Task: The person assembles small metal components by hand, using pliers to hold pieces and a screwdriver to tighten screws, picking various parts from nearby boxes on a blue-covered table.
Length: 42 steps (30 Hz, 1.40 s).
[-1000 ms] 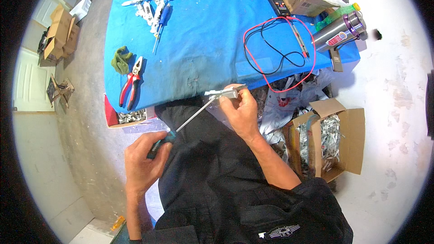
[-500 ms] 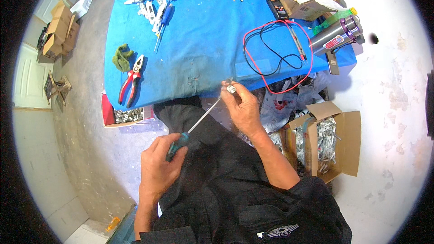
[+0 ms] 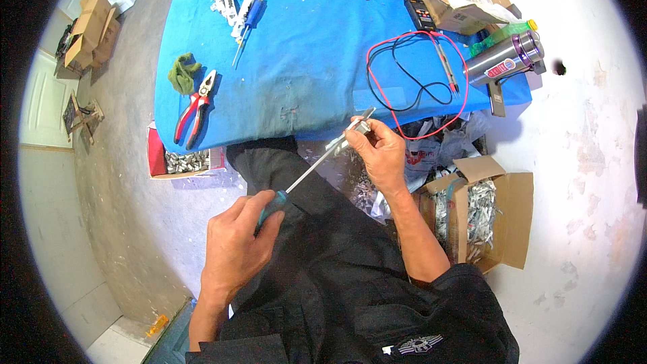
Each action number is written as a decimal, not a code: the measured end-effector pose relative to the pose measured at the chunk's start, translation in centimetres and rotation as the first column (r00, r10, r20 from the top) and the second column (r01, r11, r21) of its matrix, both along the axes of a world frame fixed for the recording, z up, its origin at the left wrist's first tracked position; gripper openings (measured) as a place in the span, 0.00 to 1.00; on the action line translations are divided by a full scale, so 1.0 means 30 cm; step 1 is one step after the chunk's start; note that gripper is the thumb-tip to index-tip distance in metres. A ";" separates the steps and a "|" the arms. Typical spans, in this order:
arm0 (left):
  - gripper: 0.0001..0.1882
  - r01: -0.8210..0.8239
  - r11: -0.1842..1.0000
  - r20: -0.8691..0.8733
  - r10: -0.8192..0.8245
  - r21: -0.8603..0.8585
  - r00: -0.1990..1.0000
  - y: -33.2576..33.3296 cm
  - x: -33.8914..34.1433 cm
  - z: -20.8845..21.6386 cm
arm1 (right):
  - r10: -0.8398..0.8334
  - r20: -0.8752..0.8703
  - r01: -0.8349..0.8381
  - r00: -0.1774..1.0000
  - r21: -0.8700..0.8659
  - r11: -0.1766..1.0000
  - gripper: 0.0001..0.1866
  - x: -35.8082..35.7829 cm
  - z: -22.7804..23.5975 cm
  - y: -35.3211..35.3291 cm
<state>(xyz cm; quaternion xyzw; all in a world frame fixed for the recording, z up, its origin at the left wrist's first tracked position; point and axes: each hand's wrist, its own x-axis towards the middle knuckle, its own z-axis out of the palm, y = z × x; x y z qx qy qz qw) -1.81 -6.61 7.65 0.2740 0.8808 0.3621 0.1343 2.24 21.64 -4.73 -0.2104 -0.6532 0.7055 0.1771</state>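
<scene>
My left hand (image 3: 239, 243) is closed around the teal handle of a screwdriver (image 3: 311, 168), whose long metal shaft slants up to the right. Pinched in the fingers of my right hand (image 3: 384, 155) is a small silvery-white metal piece (image 3: 364, 123), long and narrow. The shaft's tip meets this piece near my right fingertips; the exact contact is hidden. Both hands hover over my lap, just in front of the blue-covered table (image 3: 269, 104). Nearest on the cloth lie red-and-black pliers (image 3: 196, 109) and a crumpled green cloth (image 3: 183, 74).
On the table are a blue screwdriver (image 3: 249, 23) beside several similar metal pieces (image 3: 229, 7), a meter with red and black leads (image 3: 419, 13), a steel flask (image 3: 502, 61) and a carton (image 3: 465, 17). Below stand a red box of metal parts (image 3: 185, 162) and a cardboard box of scraps (image 3: 509, 219).
My right hand has moved slightly right and turned the metal piece, so its long side now shows. The screwdriver in my left hand has shifted up a little with its tip following.
</scene>
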 end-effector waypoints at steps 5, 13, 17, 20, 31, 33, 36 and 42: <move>0.16 0.059 0.994 -0.146 -0.072 -0.089 0.987 0.003 0.003 0.007 | 0.041 0.096 -0.059 0.995 0.191 0.980 0.13 -0.001 0.034 -0.005; 0.16 0.128 0.990 -0.127 -0.134 -0.052 0.983 -0.017 -0.057 0.002 | 0.109 0.021 -0.110 0.994 0.353 0.929 0.12 0.004 0.049 0.002; 0.14 0.126 0.992 0.095 -0.126 0.006 0.987 -0.086 -0.133 0.018 | 0.279 0.047 -0.278 0.959 0.334 0.901 0.10 0.022 0.101 0.039; 0.14 0.176 0.983 0.161 -0.183 0.054 0.970 -0.115 -0.208 0.010 | 0.356 0.005 -0.351 0.934 0.177 0.919 0.10 0.032 0.126 0.055; 0.20 0.069 0.989 0.570 -0.131 0.129 0.811 -0.142 -0.296 -0.046 | 0.501 0.035 -0.497 0.865 -0.084 0.864 0.12 0.054 0.139 0.085; 0.19 0.039 0.991 0.637 -0.114 0.130 0.763 -0.154 -0.305 -0.076 | 0.532 0.050 -0.524 0.845 -0.119 0.844 0.12 0.055 0.147 0.099; 0.17 0.018 0.987 0.697 -0.125 0.158 0.707 -0.168 -0.312 -0.102 | 0.574 0.072 -0.559 0.816 -0.153 0.815 0.13 0.055 0.167 0.119; 0.15 -0.031 0.995 0.703 -0.048 0.099 0.710 -0.157 -0.254 -0.084 | 0.560 0.106 -0.535 0.822 -0.195 0.822 0.19 0.047 0.108 0.112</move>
